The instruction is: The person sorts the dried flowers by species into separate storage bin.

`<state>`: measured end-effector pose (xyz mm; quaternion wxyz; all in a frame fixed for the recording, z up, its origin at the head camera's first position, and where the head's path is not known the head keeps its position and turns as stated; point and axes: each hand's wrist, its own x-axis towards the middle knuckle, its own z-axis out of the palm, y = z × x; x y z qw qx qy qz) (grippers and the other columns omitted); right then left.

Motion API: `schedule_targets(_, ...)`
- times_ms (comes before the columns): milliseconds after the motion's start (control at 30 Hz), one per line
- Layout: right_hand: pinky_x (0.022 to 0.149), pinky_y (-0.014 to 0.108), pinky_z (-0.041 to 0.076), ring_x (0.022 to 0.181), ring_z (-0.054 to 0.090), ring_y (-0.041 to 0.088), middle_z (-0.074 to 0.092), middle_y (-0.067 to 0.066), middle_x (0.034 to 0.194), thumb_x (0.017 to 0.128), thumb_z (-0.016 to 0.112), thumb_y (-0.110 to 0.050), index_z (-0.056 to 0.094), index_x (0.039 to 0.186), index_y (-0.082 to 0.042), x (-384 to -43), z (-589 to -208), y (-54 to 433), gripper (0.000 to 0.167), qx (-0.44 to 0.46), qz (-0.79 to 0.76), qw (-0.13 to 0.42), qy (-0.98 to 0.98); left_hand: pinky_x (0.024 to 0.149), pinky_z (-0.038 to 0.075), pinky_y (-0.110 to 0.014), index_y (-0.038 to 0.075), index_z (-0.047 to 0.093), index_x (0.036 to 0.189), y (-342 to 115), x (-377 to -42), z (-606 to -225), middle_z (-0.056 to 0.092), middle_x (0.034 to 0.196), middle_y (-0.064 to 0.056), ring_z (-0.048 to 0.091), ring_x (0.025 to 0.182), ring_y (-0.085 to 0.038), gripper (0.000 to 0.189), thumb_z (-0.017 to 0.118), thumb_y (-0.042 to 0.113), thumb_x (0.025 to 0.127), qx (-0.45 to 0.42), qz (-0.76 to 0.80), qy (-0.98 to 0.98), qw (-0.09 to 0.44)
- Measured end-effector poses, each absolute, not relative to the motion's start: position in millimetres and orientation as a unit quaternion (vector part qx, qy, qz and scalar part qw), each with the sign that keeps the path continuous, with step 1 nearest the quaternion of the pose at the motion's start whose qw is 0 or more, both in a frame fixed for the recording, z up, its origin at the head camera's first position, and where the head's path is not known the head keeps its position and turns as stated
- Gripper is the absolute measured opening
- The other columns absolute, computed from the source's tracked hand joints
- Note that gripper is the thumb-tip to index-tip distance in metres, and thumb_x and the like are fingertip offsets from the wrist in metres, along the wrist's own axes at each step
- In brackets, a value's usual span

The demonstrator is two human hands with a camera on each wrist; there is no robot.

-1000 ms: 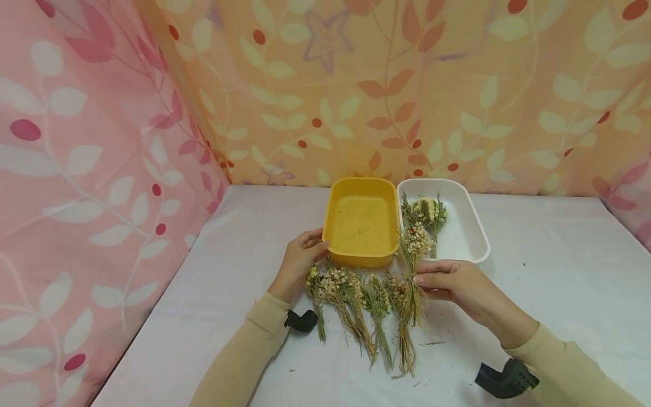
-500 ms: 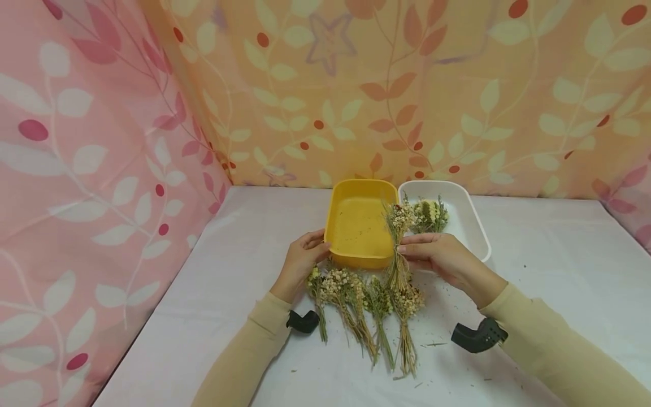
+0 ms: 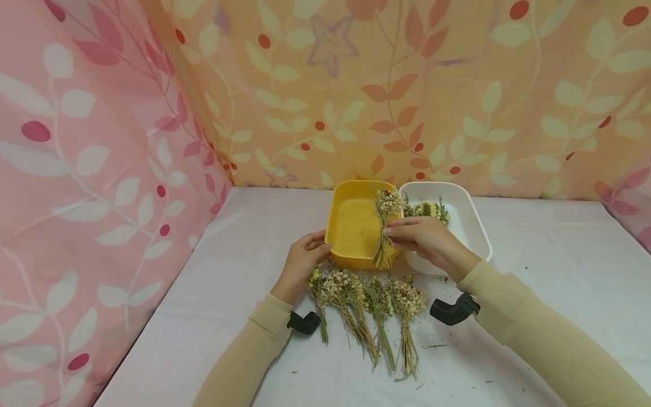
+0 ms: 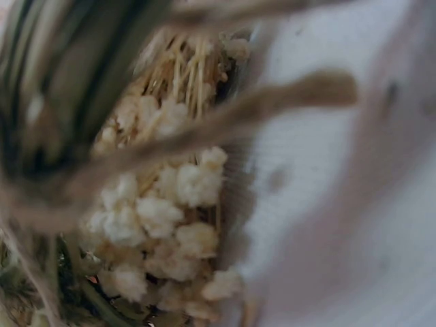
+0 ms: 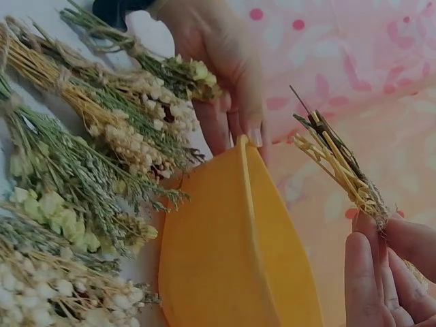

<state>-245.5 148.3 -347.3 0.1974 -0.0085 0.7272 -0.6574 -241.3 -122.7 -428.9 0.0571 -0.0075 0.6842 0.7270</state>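
Observation:
My right hand pinches a small bunch of dried flowers at its twine tie, holding it over the right side of the yellow plastic tray. Its cream heads point away and its cut stems toward me. The tray's near left corner is gripped by my left hand, thumb at the rim. In the right wrist view that thumb lies on the rim of the tray, and the bunch's stems stick up out of the right fingers. Close below the tray, several tied dried bunches lie in a row.
Right beside the yellow tray stands a white tray with dried bunches in its left part, partly behind my right hand. Stem bits are scattered on the white cloth. Cream flowers and blurred twine fill the left wrist view.
My right hand has carried the dried flower bunch up and left, from the white tray's near left corner to over the yellow tray. My left hand has kept its place at the corner.

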Motion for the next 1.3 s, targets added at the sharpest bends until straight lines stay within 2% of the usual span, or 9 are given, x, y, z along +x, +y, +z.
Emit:
schedule_targets(167, 0.079, 0.02, 0.062, 0.078, 0.071, 0.003, 0.074, -0.011, 0.086, 0.093, 0.071, -0.015, 0.055, 0.136, 0.008, -259, -346, 140, 0.051, 0.001, -0.66, 0.187, 0.727, 0.093, 0.061, -0.03, 0.005, 0.056, 0.139, -122, -241, -429, 0.061, 0.135, -0.02, 0.065, 0.119, -0.03, 0.044, 0.065, 0.006, 0.096, -0.01, 0.726, 0.686, 0.052)
schedule_targets(300, 0.084, 0.023, 0.062, 0.08, 0.071, 0.003, 0.073, -0.012, 0.087, 0.092, 0.072, -0.016, 0.057, 0.135, 0.005, -270, -347, 135, 0.05, 0.005, -0.652, 0.179, 0.737, 0.092, 0.061, -0.03, 0.005, 0.057, 0.139, -121, -242, -430, 0.061, 0.135, -0.019, 0.067, 0.116, -0.025, 0.043, 0.065, 0.007, 0.096, -0.009, 0.725, 0.686, 0.052)
schedule_targets(500, 0.091, 0.03, 0.061, 0.085, 0.071, 0.004, 0.073, -0.006, 0.097, 0.093, 0.071, -0.017, 0.06, 0.134, 0.003, -284, -350, 129, 0.046, -0.002, -0.634, 0.176, 0.753, 0.092, 0.061, -0.03, 0.005, 0.055, 0.14, -121, -243, -430, 0.06, 0.138, -0.02, 0.066, 0.117, -0.028, 0.045, 0.064, 0.007, 0.096, -0.003, 0.725, 0.687, 0.053)
schedule_targets(700, 0.096, 0.037, 0.058, 0.077, 0.072, 0.004, 0.073, -0.007, 0.086, 0.093, 0.07, -0.012, 0.062, 0.131, 0.005, -295, -359, 118, 0.042, 0.018, -0.634, 0.181, 0.751, 0.094, 0.06, -0.032, 0.005, 0.055, 0.141, -121, -242, -430, 0.059, 0.138, -0.021, 0.066, 0.118, -0.029, 0.045, 0.065, 0.007, 0.096, -0.003, 0.721, 0.691, 0.053)
schedule_targets(933, 0.078, 0.025, 0.064, 0.071, 0.07, 0.006, 0.072, -0.006, 0.078, 0.093, 0.07, -0.008, 0.062, 0.13, 0.007, -305, -371, 105, 0.041, 0.055, -0.652, 0.183, 0.733, 0.095, 0.06, -0.033, 0.003, 0.055, 0.14, -122, -241, -430, 0.06, 0.137, -0.021, 0.065, 0.119, -0.029, 0.045, 0.064, 0.007, 0.096, 0.001, 0.722, 0.689, 0.055)
schedule_targets(1200, 0.079, 0.027, 0.064, 0.071, 0.069, 0.006, 0.075, 0.006, 0.094, 0.091, 0.07, -0.005, 0.063, 0.127, 0.009, -310, -376, 88, 0.039, 0.065, -0.646, 0.173, 0.74, 0.094, 0.06, -0.033, 0.005, 0.056, 0.14, -122, -243, -432, 0.061, 0.136, -0.019, 0.065, 0.119, -0.029, 0.045, 0.066, 0.009, 0.096, -0.009, 0.722, 0.69, 0.053)
schedule_targets(1300, 0.075, 0.026, 0.064, 0.069, 0.069, 0.006, 0.074, 0.008, 0.094, 0.091, 0.07, -0.003, 0.064, 0.125, 0.009, -311, -379, 81, 0.037, 0.067, -0.641, 0.169, 0.745, 0.095, 0.06, -0.034, 0.004, 0.055, 0.14, -122, -243, -433, 0.06, 0.136, -0.021, 0.064, 0.12, -0.031, 0.046, 0.066, 0.008, 0.096, -0.007, 0.722, 0.69, 0.051)
